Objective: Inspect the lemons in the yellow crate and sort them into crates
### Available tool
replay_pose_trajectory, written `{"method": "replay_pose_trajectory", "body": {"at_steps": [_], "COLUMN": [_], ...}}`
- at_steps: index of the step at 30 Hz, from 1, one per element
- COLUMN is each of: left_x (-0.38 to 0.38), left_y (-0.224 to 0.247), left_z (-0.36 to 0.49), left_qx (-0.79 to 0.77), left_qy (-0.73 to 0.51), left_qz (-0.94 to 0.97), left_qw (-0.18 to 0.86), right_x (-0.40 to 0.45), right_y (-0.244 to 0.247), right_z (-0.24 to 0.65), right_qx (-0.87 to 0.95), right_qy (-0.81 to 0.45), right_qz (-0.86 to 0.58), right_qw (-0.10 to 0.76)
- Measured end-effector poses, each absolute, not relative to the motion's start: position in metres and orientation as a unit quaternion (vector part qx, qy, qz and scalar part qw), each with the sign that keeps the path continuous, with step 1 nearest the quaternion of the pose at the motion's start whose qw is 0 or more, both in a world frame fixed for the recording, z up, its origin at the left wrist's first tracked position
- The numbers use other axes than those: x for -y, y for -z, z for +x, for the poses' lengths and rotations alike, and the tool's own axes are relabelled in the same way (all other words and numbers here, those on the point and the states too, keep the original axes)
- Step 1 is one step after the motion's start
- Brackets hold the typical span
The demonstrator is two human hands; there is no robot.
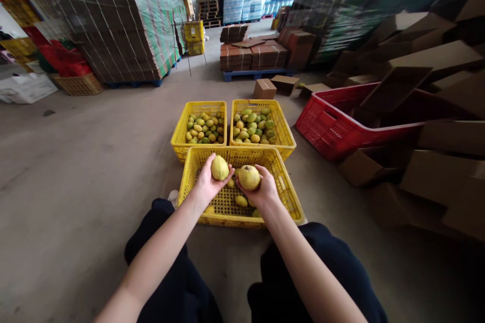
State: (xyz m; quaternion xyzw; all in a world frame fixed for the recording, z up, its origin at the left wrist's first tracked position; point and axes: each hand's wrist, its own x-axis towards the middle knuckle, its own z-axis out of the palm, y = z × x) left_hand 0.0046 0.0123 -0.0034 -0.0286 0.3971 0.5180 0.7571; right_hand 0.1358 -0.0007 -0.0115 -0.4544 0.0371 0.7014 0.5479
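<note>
My left hand (206,186) cradles a yellow-green, quince-like fruit (220,168), its fingers curled underneath. Close beside it, my right hand (267,189) grips a second quince-like fruit (249,177), with a dark spot on its upper end. Both hands are above a yellow plastic crate (290,194) with a perforated floor. A few similar fruits lie in that crate, such as a yellow one (241,201); others are partly hidden by my hands and wrists. Beyond it stand a left yellow crate (180,133) and a right yellow crate (282,126), each holding many yellow and green fruits.
A red crate (322,128) with cardboard in it is on the right, amid heaped open cartons (443,171). Flattened cardboard bundles (269,55) lie on a blue pallet ahead. Tall wrapped stacks (102,15) rise on both sides. My knees flank the near crate.
</note>
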Motion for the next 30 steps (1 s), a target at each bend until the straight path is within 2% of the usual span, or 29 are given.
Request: {"method": "replay_pose_trajectory", "body": {"at_steps": [12, 21, 27, 30], "left_x": [-0.0088, -0.0089, -0.0092, -0.0087], "left_y": [0.0044, 0.0005, 0.0046, 0.0064], "left_z": [-0.0022, 0.0027, 0.0027, 0.0011], "left_qx": [-0.383, -0.381, -0.375, -0.350], "left_qy": [-0.506, -0.551, -0.576, -0.552], "left_qz": [0.015, -0.019, -0.014, -0.009], "left_qw": [0.772, 0.742, 0.726, 0.757], "right_x": [0.0065, 0.0057, 0.0050, 0.0040], "right_y": [0.0064, 0.0069, 0.0075, 0.0082], "right_z": [0.1344, 0.1308, 0.1283, 0.1298], "right_qx": [0.107, 0.141, 0.089, 0.061], "right_qy": [-0.766, -0.760, -0.728, -0.729], "right_qz": [-0.287, -0.318, -0.320, -0.337], "right_qw": [0.564, 0.549, 0.600, 0.592]}}
